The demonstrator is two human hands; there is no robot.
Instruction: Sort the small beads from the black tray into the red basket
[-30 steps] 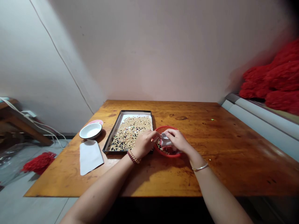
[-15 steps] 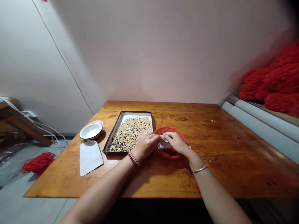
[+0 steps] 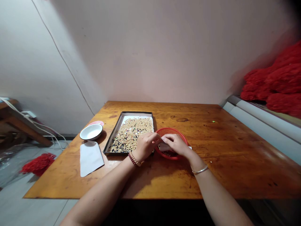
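Both hands meet over the left part of a red plastic basket (image 3: 184,138), with beads or beans partly visible at its bottom. My left hand (image 3: 147,143) is closed, thumb and fingertips pinched on a small white paper-like piece (image 3: 164,146). Opposite it, my right hand (image 3: 176,144) curls over the basket with its fingertips closed on the same piece. Fingers hide much of that piece, so its exact kind is unclear. Left of the basket lies a shallow black-rimmed tray (image 3: 113,135), spread with beige and dark beads or beans (image 3: 134,131).
A white enamel bowl (image 3: 91,131) overlaps a pink lid or plate (image 3: 97,122) on the table's left side. A white sheet (image 3: 90,158) lies in front of it. Red yarn-like bundles (image 3: 279,78) are heaped at right; another red bundle (image 3: 39,164) rests on the floor.
My fingertips have shifted slightly on the white piece, and the rounded end that showed by my right thumb is now covered. Both hands stay over the basket.
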